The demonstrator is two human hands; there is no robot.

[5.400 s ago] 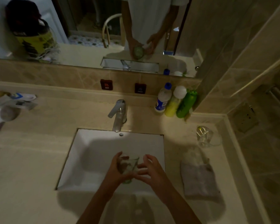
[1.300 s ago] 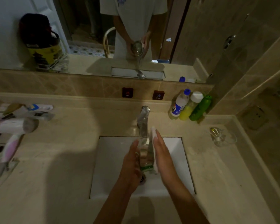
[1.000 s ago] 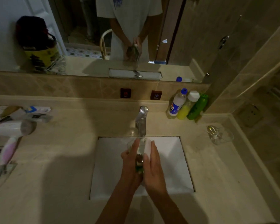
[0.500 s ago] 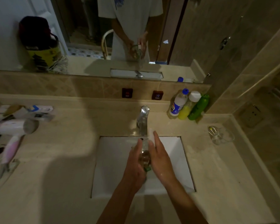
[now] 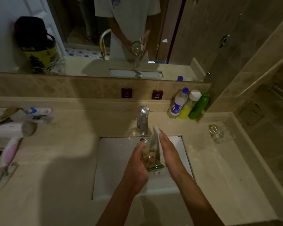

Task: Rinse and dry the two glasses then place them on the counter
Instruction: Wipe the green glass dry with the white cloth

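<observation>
Over the white sink (image 5: 114, 160) my left hand (image 5: 136, 167) grips a clear glass (image 5: 149, 156) with a green base, tilted with its mouth toward the faucet (image 5: 143, 121). My right hand (image 5: 170, 154) presses a white cloth (image 5: 155, 133) flat against the glass's right side, fingers straight; the cloth's corner sticks up past my fingertips. A second clear glass (image 5: 221, 133) lies on the beige counter (image 5: 219, 168) at the right, near the wall. No water stream is visible from the faucet.
Three bottles (image 5: 188, 105) stand in the back right corner. A white and pink hair dryer (image 5: 11, 132), its cord and some tubes lie on the counter at the left. A mirror runs along the back wall.
The cloth left the counter and is now in my right hand. Over the last second my right hand slid the cloth along the glass, which my left hand kept holding over the sink.
</observation>
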